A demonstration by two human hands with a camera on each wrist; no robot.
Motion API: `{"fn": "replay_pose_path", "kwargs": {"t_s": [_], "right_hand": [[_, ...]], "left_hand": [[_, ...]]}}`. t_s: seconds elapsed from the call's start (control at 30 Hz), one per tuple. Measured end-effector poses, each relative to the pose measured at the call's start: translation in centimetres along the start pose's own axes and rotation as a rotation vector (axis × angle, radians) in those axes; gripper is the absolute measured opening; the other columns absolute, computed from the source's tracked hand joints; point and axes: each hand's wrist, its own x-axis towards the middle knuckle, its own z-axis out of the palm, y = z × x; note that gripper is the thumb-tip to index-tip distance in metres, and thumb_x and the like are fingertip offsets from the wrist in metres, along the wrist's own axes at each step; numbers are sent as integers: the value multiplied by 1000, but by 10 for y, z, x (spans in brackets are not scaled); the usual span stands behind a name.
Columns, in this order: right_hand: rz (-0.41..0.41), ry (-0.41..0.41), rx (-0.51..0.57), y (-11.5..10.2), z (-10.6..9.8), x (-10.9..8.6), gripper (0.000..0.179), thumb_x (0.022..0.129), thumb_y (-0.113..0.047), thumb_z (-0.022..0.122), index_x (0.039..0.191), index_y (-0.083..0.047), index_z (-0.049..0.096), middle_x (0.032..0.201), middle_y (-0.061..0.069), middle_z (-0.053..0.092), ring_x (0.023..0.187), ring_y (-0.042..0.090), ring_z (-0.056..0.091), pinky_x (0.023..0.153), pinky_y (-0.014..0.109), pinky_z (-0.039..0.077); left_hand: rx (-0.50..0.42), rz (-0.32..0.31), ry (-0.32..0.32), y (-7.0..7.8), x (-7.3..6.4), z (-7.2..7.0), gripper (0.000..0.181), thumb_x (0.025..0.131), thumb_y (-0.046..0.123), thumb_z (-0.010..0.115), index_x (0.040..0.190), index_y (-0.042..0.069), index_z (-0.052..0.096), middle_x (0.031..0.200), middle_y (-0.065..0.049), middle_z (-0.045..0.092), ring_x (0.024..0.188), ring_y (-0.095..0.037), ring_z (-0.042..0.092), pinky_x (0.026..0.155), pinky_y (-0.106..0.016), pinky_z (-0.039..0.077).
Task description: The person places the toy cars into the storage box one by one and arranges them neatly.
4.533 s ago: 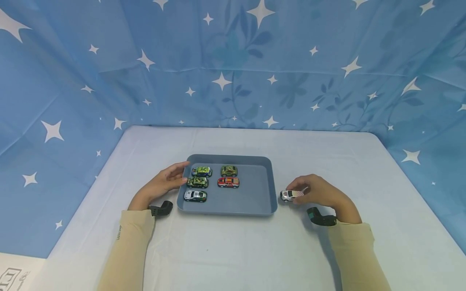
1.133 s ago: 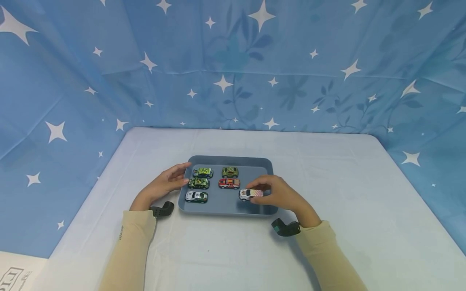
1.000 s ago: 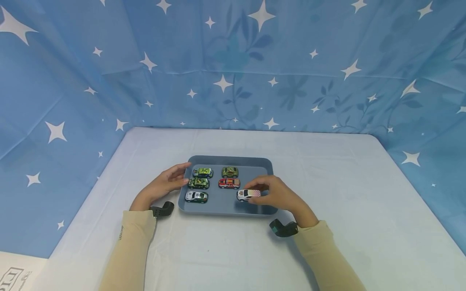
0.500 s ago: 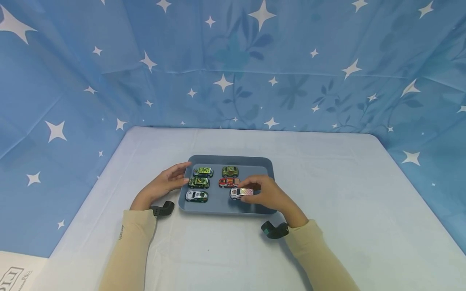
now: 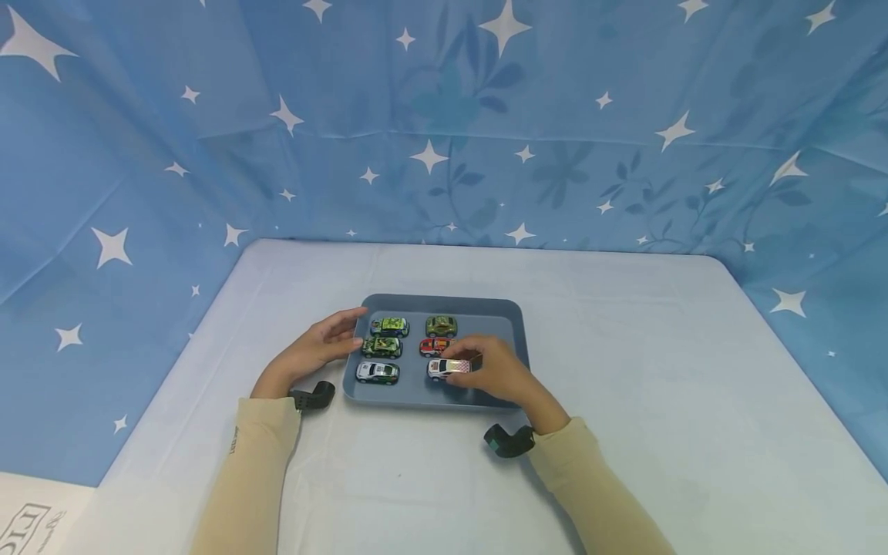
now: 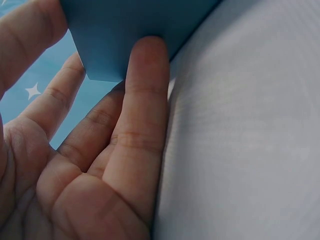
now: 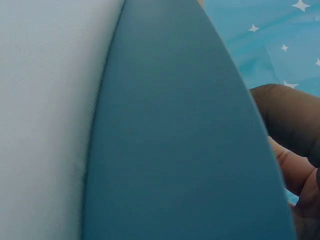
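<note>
In the head view my right hand (image 5: 496,370) pinches a white toy car (image 5: 444,369) with a pinkish pattern at its rear, over the grey-blue tray (image 5: 437,402). That car is just in front of a red toy car (image 5: 430,347), which the fingers partly cover. My left hand (image 5: 315,347) rests against the tray's left side, holding nothing inside the tray. In the left wrist view, a nearly straight finger (image 6: 145,100) touches the tray's outer wall (image 6: 120,30). The right wrist view shows the tray wall (image 7: 175,125) hiding the white car and most of the right hand (image 7: 292,130).
Along the tray's left lie a blue-yellow car (image 5: 390,327), a green camouflage car (image 5: 382,347) and a silver-green car (image 5: 378,373). An olive car (image 5: 441,326) sits behind the red one. A white cloth covers the table (image 5: 388,493); a starry blue curtain (image 5: 472,185) hangs behind.
My right hand has carried the white car from the table right of the tray leftward into the tray, beside the red car. The left hand stays at the tray's left side.
</note>
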Motion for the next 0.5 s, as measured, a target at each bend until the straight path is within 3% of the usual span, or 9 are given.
{"fn": "replay_pose_path", "kwargs": {"t_s": [0.5], "right_hand": [[124, 66, -96, -6, 16, 6, 24, 88, -4, 90, 110, -6, 83, 118, 11, 76, 101, 23, 69, 92, 45, 59]], "left_hand": [[-4, 6, 0, 1, -1, 0, 73, 108, 25, 67, 170, 6, 32, 175, -27, 25, 160, -53, 23, 126, -64, 30]]}}
